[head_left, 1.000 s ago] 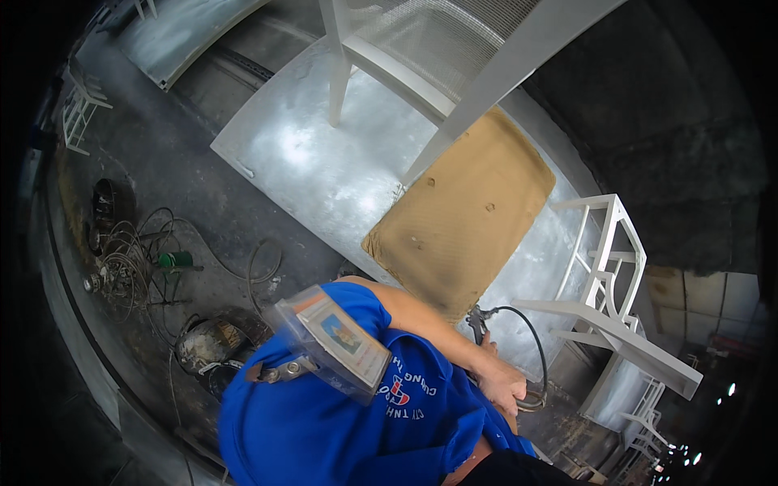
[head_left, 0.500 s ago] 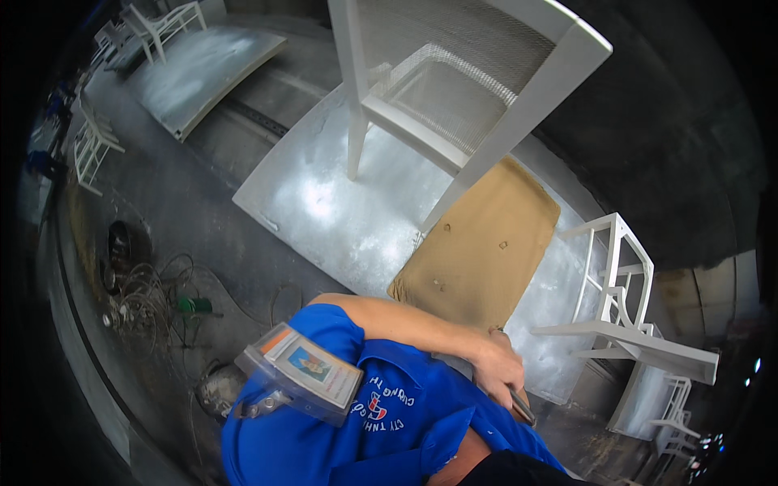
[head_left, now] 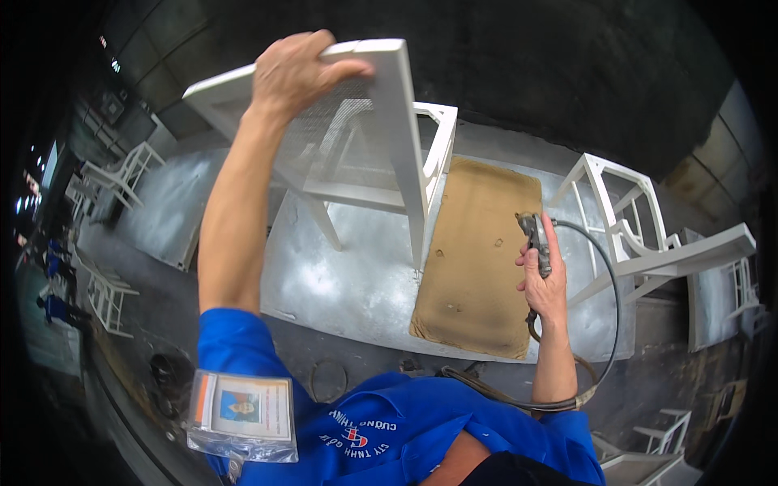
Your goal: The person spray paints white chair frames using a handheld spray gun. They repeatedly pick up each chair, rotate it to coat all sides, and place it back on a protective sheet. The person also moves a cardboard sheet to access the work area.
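My left hand (head_left: 296, 74) is closed over the top rail of a white chair (head_left: 395, 130). The chair stands with its back, which has a mesh panel, toward me. In my right hand (head_left: 548, 285) is a metal spray gun (head_left: 533, 235), held up over a brown cardboard sheet (head_left: 478, 251). A dark hose (head_left: 612, 324) runs from the gun, loops on the right and passes my right forearm. The cardboard lies on a shiny grey platform (head_left: 324, 279), beside the chair.
A second white chair (head_left: 685, 255) lies tipped over at the platform's right end. More white chairs stand on another platform (head_left: 166, 211) at the left and on the floor. A dark round container (head_left: 168, 373) sits at lower left. A dark wall (head_left: 551, 73) rises behind.
My left hand has moved from low at the right up to the chair's top rail. My right hand has come into clear view with the spray gun. The view has turned.
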Available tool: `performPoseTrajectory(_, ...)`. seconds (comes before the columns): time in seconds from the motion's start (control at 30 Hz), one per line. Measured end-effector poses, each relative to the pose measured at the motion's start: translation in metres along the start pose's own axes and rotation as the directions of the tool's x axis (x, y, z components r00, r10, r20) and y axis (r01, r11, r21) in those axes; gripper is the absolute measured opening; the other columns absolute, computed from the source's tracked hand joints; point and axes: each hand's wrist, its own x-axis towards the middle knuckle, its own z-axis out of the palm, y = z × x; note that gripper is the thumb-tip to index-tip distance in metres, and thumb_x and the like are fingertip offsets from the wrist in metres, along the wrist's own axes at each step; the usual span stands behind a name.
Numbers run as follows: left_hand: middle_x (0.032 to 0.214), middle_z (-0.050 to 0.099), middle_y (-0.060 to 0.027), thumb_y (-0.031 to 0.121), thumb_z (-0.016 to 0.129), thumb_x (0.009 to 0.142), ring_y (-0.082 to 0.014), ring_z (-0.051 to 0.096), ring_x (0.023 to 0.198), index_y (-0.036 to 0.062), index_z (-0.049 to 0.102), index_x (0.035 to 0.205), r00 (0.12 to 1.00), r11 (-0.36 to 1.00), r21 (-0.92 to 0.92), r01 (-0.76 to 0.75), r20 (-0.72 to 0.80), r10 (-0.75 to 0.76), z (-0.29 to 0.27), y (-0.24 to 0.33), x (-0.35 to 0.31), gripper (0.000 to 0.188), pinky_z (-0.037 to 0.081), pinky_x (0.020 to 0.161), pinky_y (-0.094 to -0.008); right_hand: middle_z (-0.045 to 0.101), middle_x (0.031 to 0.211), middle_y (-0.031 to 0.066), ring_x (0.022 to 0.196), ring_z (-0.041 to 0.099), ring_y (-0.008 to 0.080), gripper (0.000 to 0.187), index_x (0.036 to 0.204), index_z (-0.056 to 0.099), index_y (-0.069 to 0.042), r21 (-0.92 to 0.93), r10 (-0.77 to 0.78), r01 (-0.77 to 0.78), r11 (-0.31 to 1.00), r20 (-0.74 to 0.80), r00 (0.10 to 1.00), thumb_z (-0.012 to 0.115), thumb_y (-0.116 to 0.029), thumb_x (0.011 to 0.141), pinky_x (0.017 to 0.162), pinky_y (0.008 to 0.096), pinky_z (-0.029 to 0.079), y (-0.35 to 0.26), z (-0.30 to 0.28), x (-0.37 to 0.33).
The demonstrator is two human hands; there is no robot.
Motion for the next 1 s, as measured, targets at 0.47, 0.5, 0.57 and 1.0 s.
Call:
performPoseTrajectory(0.47, 0.078, 0.053, -0.0077, 0.088, 0.063, 0.069, -0.0252, 0.057, 0.071, -0.0002, 0.06, 0.088, 0.994, 0.956, -0.292, -0.016, 0.096, 0.046, -0.059, -0.03, -0.043, 0.09, 0.045, 0.064, -0.0369, 0.066, 0.094, 0.0088, 0.078, 0.06, 0.016, 0.057, 0.155, 0.05, -0.009, 0.019, -0.093, 0.098, 0.995, -0.188, 0.978, 0.066, -0.029, 0.105, 0.073, 0.0316, 0.05, -0.019, 0.043, 0.017)
performPoseTrajectory(0.5, 0.078, 0.053, -0.0075, 0.088, 0.063, 0.069, -0.0247, 0.057, 0.072, 0.0001, 0.06, 0.087, 0.997, 0.956, -0.288, -0.047, 0.043, 0.062, -0.061, -0.02, -0.045, 0.09, 0.045, 0.064, -0.0364, 0.068, 0.098, 0.0105, 0.082, 0.063, 0.0174, 0.056, 0.155, 0.05, -0.009, 0.002, -0.108, 0.11, 0.994, -0.18, 0.978, 0.067, -0.029, 0.104, 0.075, 0.0327, 0.052, -0.017, 0.049, 0.021)
performPoseTrajectory(0.57, 0.078, 0.052, -0.0067, 0.089, 0.063, 0.068, -0.0236, 0.055, 0.072, 0.0009, 0.059, 0.087, 0.999, 0.947, -0.322, -0.023, 0.023, 0.032, -0.066, -0.006, -0.048, 0.09, 0.043, 0.065, -0.036, 0.07, 0.105, 0.0141, 0.093, 0.067, 0.023, 0.056, 0.154, 0.05, -0.01, 0.031, -0.067, 0.073, 0.997, -0.151, 0.986, 0.067, -0.027, 0.103, 0.083, 0.0367, 0.053, -0.01, 0.064, 0.03)
performPoseTrajectory(1.0, 0.08, 0.052, -0.0081, 0.092, 0.059, 0.076, -0.0226, 0.052, 0.074, 0.0005, 0.057, 0.086, 0.997, 0.949, -0.305, 0.074, 0.053, -0.06, -0.085, 0.004, -0.073, 0.092, 0.039, 0.065, -0.0361, 0.069, 0.106, 0.0228, 0.099, 0.069, 0.0391, 0.056, 0.155, 0.05, -0.02, -0.004, -0.036, 0.036, 0.999, -0.063, 0.997, 0.066, -0.028, 0.102, 0.089, 0.046, 0.054, 0.049, 0.166, 0.105)
